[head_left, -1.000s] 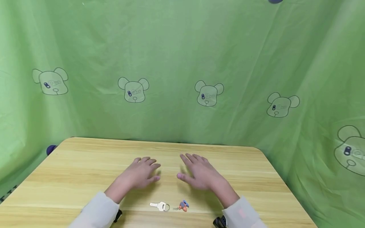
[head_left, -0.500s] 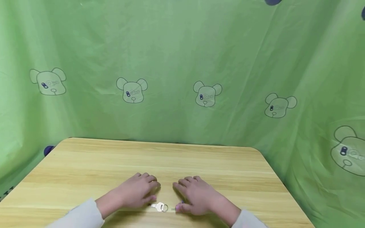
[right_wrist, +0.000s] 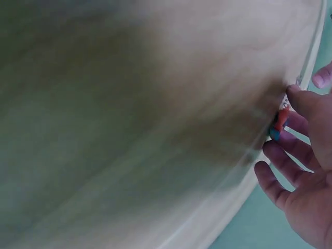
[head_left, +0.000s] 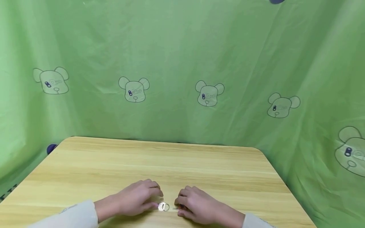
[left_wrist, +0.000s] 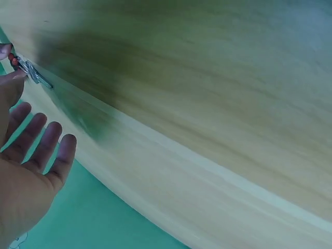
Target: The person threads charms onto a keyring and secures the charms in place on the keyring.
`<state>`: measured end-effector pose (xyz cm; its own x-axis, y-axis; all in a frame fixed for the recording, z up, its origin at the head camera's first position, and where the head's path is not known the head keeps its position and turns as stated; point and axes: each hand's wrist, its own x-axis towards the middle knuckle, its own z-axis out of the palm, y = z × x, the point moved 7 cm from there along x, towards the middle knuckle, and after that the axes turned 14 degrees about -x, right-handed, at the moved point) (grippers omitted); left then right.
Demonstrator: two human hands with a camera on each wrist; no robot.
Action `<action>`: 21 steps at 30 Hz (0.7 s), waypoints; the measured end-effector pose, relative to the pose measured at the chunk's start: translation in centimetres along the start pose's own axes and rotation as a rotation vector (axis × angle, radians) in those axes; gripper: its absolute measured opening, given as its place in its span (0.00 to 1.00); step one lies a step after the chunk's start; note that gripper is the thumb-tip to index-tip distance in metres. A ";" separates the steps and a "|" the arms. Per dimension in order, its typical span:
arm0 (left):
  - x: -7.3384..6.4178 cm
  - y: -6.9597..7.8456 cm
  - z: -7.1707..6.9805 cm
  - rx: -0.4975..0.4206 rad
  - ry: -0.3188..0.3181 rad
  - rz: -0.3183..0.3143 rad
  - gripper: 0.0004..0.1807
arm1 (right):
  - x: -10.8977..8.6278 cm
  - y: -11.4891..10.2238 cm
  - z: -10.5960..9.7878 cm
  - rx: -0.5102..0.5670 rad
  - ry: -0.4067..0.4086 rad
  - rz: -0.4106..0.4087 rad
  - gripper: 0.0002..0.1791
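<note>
A silver key with a split ring lies on the wooden table in the head view. My left hand is beside it, thumb touching the shaft and covering part of it, with a gap between thumb and fingertips. The left wrist view shows the left hand with fingers spread below the key. To the right, my right hand has thumb and fingers curled round a small orange-red and blue keychain charm, mostly hidden in the head view. Its short chain sticks out left, near the ring.
The light wooden table has rounded far corners. A green curtain printed with bear heads hangs behind and at both sides. A purple round object shows past the table's left edge.
Both hands have come back towards the near side and down to the key and charm. The left thumb now touches the key, and the right fingers have curled round the charm.
</note>
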<state>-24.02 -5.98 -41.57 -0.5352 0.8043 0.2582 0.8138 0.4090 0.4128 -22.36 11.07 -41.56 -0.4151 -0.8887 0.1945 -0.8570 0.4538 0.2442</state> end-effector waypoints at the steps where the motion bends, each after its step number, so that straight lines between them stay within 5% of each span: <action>1: 0.1 0.1 0.0 -0.015 0.001 0.011 0.12 | 0.0 0.0 0.0 0.010 0.002 0.003 0.10; 10: 1.2 1.5 0.3 -0.110 -0.015 0.114 0.03 | 0.4 0.1 0.1 0.013 0.025 0.004 0.08; 21: 1.6 1.5 1.1 -0.103 -0.044 0.075 0.03 | 0.9 0.1 0.0 0.031 0.006 0.007 0.02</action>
<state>-23.45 -3.63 -41.48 -0.4617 0.8498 0.2543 0.8222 0.3024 0.4822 -22.85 10.29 -41.30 -0.4192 -0.8851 0.2020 -0.8631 0.4576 0.2136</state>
